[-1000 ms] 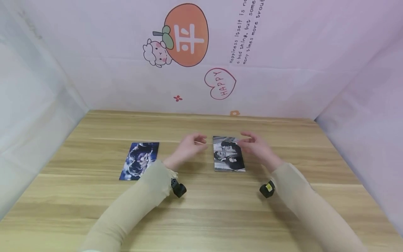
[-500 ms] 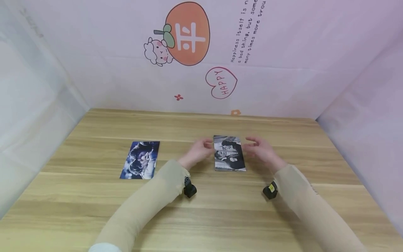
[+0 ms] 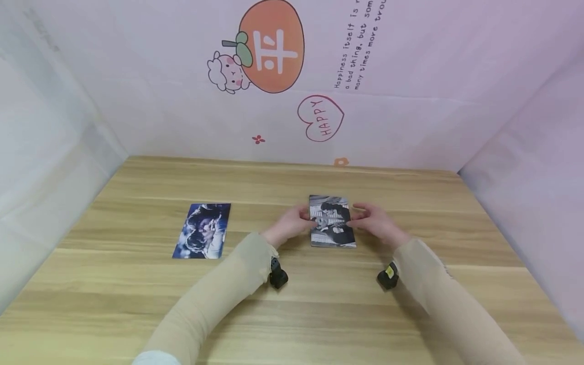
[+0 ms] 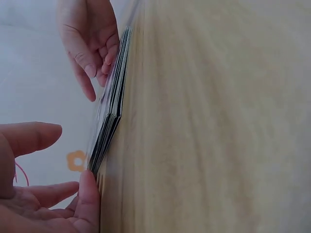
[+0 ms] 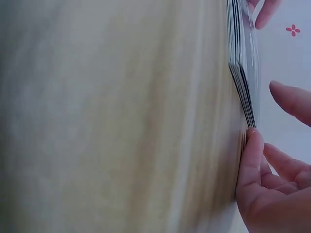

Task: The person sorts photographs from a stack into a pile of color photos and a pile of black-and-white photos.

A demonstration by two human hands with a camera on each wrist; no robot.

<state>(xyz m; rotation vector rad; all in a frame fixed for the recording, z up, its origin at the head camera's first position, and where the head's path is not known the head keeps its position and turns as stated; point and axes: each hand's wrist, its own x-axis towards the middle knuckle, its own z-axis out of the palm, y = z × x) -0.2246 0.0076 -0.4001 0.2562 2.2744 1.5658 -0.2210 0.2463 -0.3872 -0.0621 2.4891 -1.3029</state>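
Note:
A stack of photo cards [image 3: 335,235], with a black-and-white picture on top, lies on the wooden table between my two hands. Its layered edge shows in the left wrist view, where the stack [image 4: 114,107] has several thin cards. My left hand [image 3: 290,223] is at the left side, a fingertip touching the edge and the thumb raised apart above it. On the opposite side is my right hand [image 3: 377,222]; in the right wrist view a fingertip of this hand [image 5: 277,189] meets the stack's edge [image 5: 243,82], its thumb held away.
To the left, a blue-toned photo card [image 3: 203,230] lies flat on the wooden table [image 3: 292,324]. A white printed cloth [image 3: 182,121] rises behind the table, with more cloth at both sides.
My left hand has moved right to the stack's left edge. My right hand has drawn back from over the picture to the right edge. The stack has stayed in place.

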